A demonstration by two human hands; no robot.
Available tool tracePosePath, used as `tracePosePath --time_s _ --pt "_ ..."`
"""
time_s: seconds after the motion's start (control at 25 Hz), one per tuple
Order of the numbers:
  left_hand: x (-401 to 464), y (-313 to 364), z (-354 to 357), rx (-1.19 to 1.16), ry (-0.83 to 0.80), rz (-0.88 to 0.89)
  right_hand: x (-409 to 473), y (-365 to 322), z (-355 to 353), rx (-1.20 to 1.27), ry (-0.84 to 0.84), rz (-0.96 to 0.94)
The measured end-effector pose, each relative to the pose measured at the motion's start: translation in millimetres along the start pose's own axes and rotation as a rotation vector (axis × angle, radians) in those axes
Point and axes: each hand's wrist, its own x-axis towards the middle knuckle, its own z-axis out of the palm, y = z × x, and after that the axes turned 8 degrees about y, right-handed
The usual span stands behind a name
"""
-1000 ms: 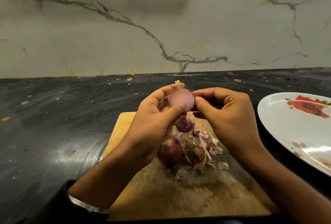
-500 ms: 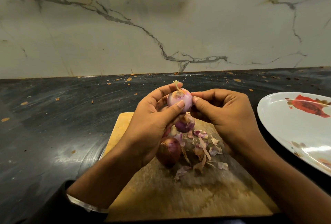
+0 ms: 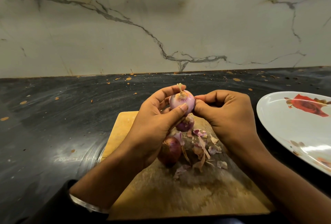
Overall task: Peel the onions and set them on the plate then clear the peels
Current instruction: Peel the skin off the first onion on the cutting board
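Note:
My left hand (image 3: 154, 123) grips a pale purple onion (image 3: 180, 102) above the wooden cutting board (image 3: 161, 188), thumb across its front, its dry stem end pointing up. My right hand (image 3: 227, 116) has its fingers curled and its fingertips pinch at the onion's right side. Below them on the board lie a second, partly peeled onion (image 3: 185, 124) and a dark red unpeeled onion (image 3: 169, 150). Loose peels (image 3: 202, 148) are scattered on the board to the right of these. The white plate with red roses (image 3: 286, 127) sits at the right, with no onion on it.
The dark countertop (image 3: 53, 116) carries small orange specks and stretches left and behind the board. A marble-patterned wall (image 3: 161, 26) rises at the back. The plate runs off the right edge of the view.
The onion has been turned in my hands so its stem end now faces up and toward me. My right fingertips have moved onto its right side.

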Motion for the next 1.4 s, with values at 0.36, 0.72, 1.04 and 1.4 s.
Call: tracePosePath --time_s 0.36,0.72,1.04,1.4 --pt "1.8 4.4 -0.6 -0.105 -0.026 -0.074 4.0 5.8 1.7 0.069 0.001 -0.017" --pt "5.5 7.5 -3.8 -0.236 0.009 -0.126 6.2 7.3 1.4 -0.167 -0.072 -0.096" --pt "5.0 6.5 -4.8 -0.195 -0.011 -0.065 3.9 1.2 1.8 0.012 -0.074 -0.069" --pt "4.0 1.4 -7.4 -0.117 -0.027 0.001 3.4 4.7 1.2 0.065 -0.118 -0.092"
